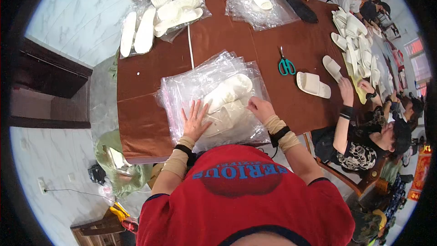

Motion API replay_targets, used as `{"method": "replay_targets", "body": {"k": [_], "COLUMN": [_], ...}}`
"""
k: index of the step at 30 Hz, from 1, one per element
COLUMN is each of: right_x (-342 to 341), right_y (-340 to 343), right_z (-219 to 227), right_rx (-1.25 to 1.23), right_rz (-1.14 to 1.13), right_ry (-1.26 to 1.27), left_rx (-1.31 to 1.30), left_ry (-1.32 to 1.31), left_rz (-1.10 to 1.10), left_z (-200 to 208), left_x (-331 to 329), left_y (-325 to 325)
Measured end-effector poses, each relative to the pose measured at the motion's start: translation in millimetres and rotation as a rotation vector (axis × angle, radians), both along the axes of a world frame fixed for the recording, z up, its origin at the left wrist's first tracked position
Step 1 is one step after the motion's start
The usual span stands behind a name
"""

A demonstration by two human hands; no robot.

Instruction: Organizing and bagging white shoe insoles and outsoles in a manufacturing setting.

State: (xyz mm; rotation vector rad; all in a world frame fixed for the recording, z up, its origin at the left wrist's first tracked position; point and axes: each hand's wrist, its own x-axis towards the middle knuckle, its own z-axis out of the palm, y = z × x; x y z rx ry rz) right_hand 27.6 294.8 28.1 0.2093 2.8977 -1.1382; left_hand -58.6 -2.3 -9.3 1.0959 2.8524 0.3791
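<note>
In front of me lies a stack of clear plastic bags [182,89]. Two cream slippers are on it, an upper slipper [229,92] and a lower slipper [227,116], side by side and slanting. Plastic film seems to cover the lower one; whether both are inside a bag I cannot tell. My left hand [195,120] rests flat with fingers spread beside the slippers' left ends. At their right ends, my right hand [261,109] has its fingers curled together against the plastic; what is between the fingertips is hidden.
Teal-handled scissors [287,65] and a pair of loose slippers [313,85] lie right on the brown table [150,77]. Bagged slippers [144,29] sit far left, more bags [255,13] at the back. A co-worker's hand [346,92] is near a slipper pile [362,54].
</note>
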Motion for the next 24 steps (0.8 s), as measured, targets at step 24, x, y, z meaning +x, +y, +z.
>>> {"method": "replay_targets", "body": {"k": [24], "right_x": [0.4], "right_y": [-0.3], "right_z": [-67.9], "right_rx": [0.243], "right_rz": [-0.045], "right_ry": [0.026], "left_rx": [0.857], "left_ry": [-0.544], "left_rz": [0.812], "left_z": [-11.7], "left_x": [-34.1], "left_y": [-48.1]}}
